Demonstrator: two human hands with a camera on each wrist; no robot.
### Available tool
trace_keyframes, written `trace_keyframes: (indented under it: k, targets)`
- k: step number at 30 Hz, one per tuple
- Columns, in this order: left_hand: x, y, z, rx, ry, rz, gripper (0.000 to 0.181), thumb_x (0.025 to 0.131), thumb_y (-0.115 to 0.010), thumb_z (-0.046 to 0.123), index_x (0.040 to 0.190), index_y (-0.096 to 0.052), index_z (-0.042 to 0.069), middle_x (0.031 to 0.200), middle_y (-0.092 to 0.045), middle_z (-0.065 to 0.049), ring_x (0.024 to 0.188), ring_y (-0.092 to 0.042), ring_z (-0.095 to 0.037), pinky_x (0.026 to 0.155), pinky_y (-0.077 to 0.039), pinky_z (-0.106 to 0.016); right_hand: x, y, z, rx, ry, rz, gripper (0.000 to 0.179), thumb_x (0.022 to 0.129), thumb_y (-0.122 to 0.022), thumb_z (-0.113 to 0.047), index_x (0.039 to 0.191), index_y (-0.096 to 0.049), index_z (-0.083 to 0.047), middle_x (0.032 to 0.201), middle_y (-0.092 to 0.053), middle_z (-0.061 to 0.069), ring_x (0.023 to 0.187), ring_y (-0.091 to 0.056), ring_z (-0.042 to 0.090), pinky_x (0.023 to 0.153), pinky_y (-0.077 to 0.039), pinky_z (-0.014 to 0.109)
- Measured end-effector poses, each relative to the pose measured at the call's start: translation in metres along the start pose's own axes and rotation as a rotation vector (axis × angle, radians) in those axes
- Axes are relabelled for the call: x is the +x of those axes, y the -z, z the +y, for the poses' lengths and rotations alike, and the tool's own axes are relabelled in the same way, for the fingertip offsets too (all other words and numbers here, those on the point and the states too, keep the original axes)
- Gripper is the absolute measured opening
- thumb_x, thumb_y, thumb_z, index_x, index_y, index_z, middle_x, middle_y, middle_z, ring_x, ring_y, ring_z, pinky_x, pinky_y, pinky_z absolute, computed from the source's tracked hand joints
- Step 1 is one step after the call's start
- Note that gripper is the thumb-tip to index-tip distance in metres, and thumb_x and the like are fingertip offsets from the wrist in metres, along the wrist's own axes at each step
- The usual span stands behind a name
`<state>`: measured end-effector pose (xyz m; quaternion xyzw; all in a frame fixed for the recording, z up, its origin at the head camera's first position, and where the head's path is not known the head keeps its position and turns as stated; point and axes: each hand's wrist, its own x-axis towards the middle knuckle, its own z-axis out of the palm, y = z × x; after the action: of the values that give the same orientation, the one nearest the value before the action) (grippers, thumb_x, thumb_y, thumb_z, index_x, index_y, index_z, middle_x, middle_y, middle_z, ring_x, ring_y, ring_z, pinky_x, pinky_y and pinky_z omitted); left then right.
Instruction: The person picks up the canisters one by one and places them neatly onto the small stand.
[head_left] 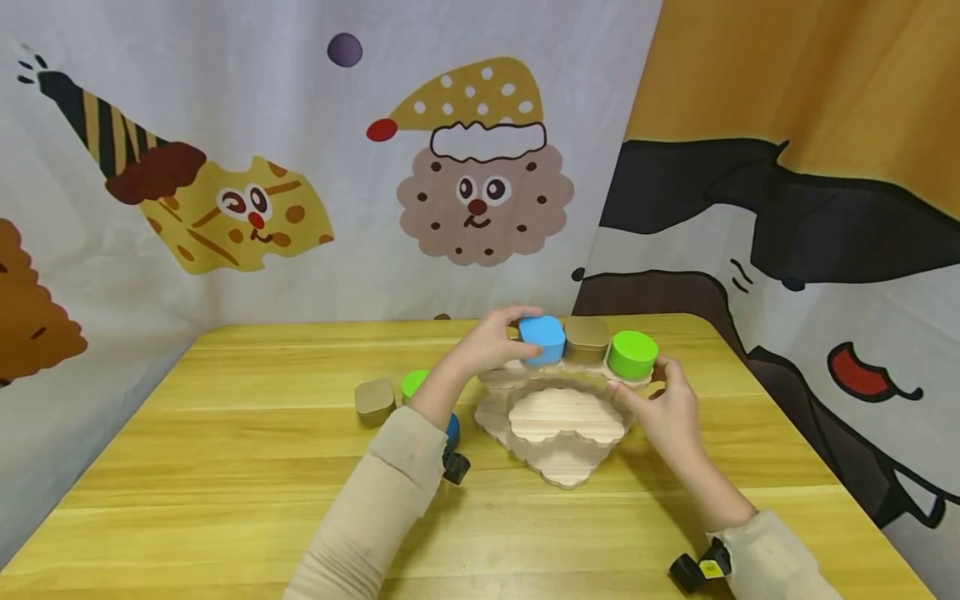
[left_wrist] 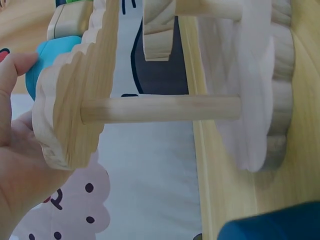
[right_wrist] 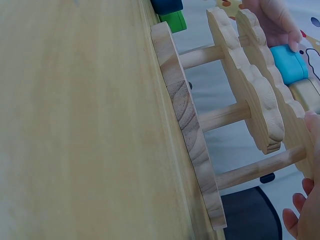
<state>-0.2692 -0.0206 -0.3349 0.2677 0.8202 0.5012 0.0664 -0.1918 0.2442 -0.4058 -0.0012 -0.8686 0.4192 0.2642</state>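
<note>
A tiered wooden stand [head_left: 566, 415] with scalloped plates joined by round dowels rises from the table. Along its top plate [left_wrist: 95, 75] sit a blue block [head_left: 542, 338], a brown block [head_left: 587, 340] and a green cylinder block [head_left: 633, 356] in a row. My left hand [head_left: 486, 340] pinches the blue block at the left end, thumb in front and a finger behind. At the other end, my right hand [head_left: 669, 408] grips the plate's edge beside the green block, thumb on its front and the other fingers curled under it.
Left of the stand, a second brown block [head_left: 375, 402], a green block [head_left: 415, 382] and a dark blue block [head_left: 453, 429] rest on the wooden table [head_left: 225, 467]; my left forearm partly covers the last two. A curtain [head_left: 300, 100] with cartoon prints hangs behind the table.
</note>
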Motion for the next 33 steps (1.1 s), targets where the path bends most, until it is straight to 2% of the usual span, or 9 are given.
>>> trace_keyframes:
  k: [6, 10, 15, 19, 25, 33]
  targets:
    - [-0.008, 0.004, -0.005, -0.003, -0.045, 0.010, 0.064, 0.081, -0.076, 0.020, 0.139, -0.049, 0.013, 0.129, -0.054, 0.000, 0.114, -0.048, -0.020, 0.089, -0.043, -0.037, -0.001, 0.000, 0.000, -0.003, 0.002, -0.003, 0.062, 0.076, -0.083, -0.027, 0.119, -0.051, 0.003, 0.100, -0.054, 0.013, 0.075, -0.049, 0.024, 0.058, -0.039, 0.019]
    - [-0.020, 0.010, -0.005, -0.017, -0.078, 0.040, 0.063, 0.082, -0.076, 0.020, 0.139, -0.050, 0.014, 0.133, -0.053, 0.003, 0.116, -0.047, -0.019, 0.093, -0.039, -0.040, -0.001, 0.000, 0.001, -0.001, -0.001, -0.003, 0.062, 0.076, -0.083, -0.027, 0.119, -0.050, 0.003, 0.100, -0.054, 0.013, 0.074, -0.048, 0.024, 0.058, -0.039, 0.019]
    - [-0.039, 0.018, -0.005, 0.002, -0.108, 0.097, 0.061, 0.083, -0.075, 0.019, 0.139, -0.050, 0.015, 0.131, -0.055, 0.001, 0.118, -0.047, -0.022, 0.094, -0.037, -0.044, 0.000, 0.000, 0.002, -0.001, 0.000, -0.005, 0.063, 0.076, -0.083, -0.027, 0.120, -0.050, 0.003, 0.101, -0.054, 0.014, 0.077, -0.049, 0.026, 0.058, -0.038, 0.019]
    - [-0.054, 0.024, -0.006, 0.035, -0.110, 0.134, 0.060, 0.083, -0.075, 0.017, 0.138, -0.051, 0.013, 0.129, -0.056, 0.002, 0.118, -0.047, -0.023, 0.093, -0.037, -0.042, 0.000, 0.000, 0.003, -0.002, 0.003, -0.008, 0.063, 0.076, -0.083, -0.028, 0.120, -0.050, 0.003, 0.101, -0.054, 0.014, 0.079, -0.050, 0.027, 0.059, -0.038, 0.019]
    - [-0.071, 0.033, -0.013, 0.034, -0.124, 0.179, 0.059, 0.082, -0.077, 0.014, 0.136, -0.053, 0.009, 0.128, -0.057, 0.001, 0.116, -0.048, -0.019, 0.092, -0.037, -0.043, 0.000, 0.000, 0.003, -0.007, -0.005, -0.013, 0.062, 0.077, -0.082, -0.028, 0.120, -0.050, 0.003, 0.101, -0.054, 0.014, 0.078, -0.049, 0.027, 0.059, -0.038, 0.019]
    - [-0.097, 0.050, -0.024, 0.031, -0.104, 0.204, 0.060, 0.083, -0.077, 0.014, 0.137, -0.052, 0.013, 0.130, -0.057, -0.002, 0.117, -0.047, -0.023, 0.093, -0.035, -0.044, -0.001, 0.000, 0.001, -0.004, -0.013, -0.019, 0.063, 0.077, -0.082, -0.028, 0.121, -0.049, 0.003, 0.101, -0.054, 0.014, 0.074, -0.047, 0.024, 0.059, -0.039, 0.021]
